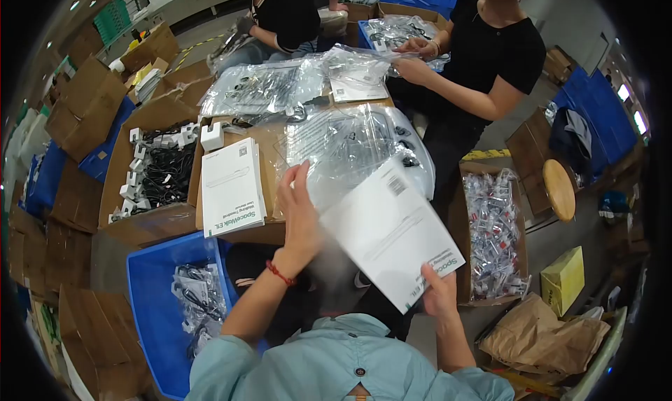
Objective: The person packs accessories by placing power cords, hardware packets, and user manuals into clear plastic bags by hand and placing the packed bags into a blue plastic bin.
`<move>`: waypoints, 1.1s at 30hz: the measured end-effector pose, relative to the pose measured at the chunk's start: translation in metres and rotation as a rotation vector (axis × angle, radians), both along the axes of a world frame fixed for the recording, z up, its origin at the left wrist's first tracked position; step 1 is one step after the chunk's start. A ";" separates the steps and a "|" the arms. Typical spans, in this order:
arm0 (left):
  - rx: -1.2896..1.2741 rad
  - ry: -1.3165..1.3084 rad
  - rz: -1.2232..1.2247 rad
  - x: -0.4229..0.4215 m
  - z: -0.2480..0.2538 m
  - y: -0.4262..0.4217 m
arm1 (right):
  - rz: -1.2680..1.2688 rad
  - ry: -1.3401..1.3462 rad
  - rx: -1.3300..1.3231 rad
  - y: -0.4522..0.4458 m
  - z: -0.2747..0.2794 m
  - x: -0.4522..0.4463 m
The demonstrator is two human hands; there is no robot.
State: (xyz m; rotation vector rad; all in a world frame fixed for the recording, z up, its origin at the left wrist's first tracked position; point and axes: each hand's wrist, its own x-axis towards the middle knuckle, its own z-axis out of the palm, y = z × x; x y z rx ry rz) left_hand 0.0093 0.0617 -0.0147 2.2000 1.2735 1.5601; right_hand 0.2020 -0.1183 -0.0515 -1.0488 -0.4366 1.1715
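Observation:
My right hand [439,294] grips the lower right corner of a white user manual [395,236], thumb on top. The manual is tilted, and its cover reads "SpaceWalk E1L". Left of it, my left hand [299,215] is raised with fingers stretched out and holds nothing visible. The left edge of the manual is slightly blurred near that hand. Beyond both hands lie clear plastic bags [343,140] with printed text and dark parts inside. To the left of my left hand sits a stack of the same manuals [232,186] on cardboard.
A cardboard box of black cables and white blocks [168,164] stands left. Below it is a blue bin [150,289] with bagged cables. At right is a box of small bagged parts [493,233]. Two people work across the table; one person's hands [420,58] handle a plastic bag.

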 end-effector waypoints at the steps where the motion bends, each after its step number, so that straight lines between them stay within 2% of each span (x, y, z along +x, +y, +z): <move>1: 0.023 0.118 0.016 0.001 -0.010 0.013 | 0.063 -0.047 -0.070 -0.003 0.001 0.004; 2: 0.046 0.237 0.031 0.000 -0.014 0.020 | 0.068 -0.050 -0.067 0.000 0.002 0.006; 3: 0.051 0.236 0.034 -0.003 -0.015 0.026 | 0.112 -0.013 -0.112 0.008 0.004 0.006; 6: -0.164 0.012 -0.244 -0.015 -0.014 0.038 | 0.190 0.070 -0.196 0.030 0.006 0.009; 11: -0.096 0.072 -0.209 -0.032 0.003 0.035 | 0.051 0.076 -0.029 0.074 0.006 0.006; 14: -0.108 0.215 -0.309 -0.015 0.001 0.020 | 0.015 0.000 -0.012 0.082 0.009 -0.005; 18: -0.093 0.245 -0.463 0.017 0.004 -0.010 | 0.221 0.057 0.045 0.108 0.011 -0.034; 20: -0.137 0.165 -0.497 0.025 -0.001 -0.024 | 0.252 0.067 -0.051 0.134 -0.004 -0.037; 22: -0.165 0.142 -0.571 0.031 -0.004 -0.036 | 0.097 0.455 -0.120 0.146 0.019 -0.053; 23: -0.253 0.102 -0.534 0.029 -0.002 -0.038 | 0.289 0.581 -0.064 0.169 -0.001 -0.050; 24: -0.350 0.069 -0.505 0.028 -0.001 -0.041 | 0.386 0.366 -0.281 0.209 -0.064 -0.051; 25: -0.381 0.095 -0.469 0.029 0.001 -0.043 | 0.319 0.367 -0.056 0.194 -0.014 -0.054; 26: -0.413 0.123 -0.437 0.030 0.001 -0.043 | 0.493 -0.152 0.001 0.203 -0.031 -0.049; 27: -0.418 0.114 -0.422 0.028 -0.009 -0.039 | 0.400 0.033 0.069 0.198 -0.050 -0.050; 28: -0.418 0.104 -0.406 0.028 -0.019 -0.035 | 0.303 0.208 0.152 0.180 -0.031 -0.046; 29: -0.435 0.125 -0.468 0.030 -0.021 -0.034 | 0.236 0.216 0.143 0.162 -0.026 -0.026; 31: -0.649 0.043 -0.431 0.029 -0.020 -0.037 | 0.469 -0.122 0.273 0.116 -0.019 0.017; 33: -0.637 0.079 -0.446 0.027 -0.030 -0.041 | 0.439 -0.061 0.095 0.060 -0.008 0.072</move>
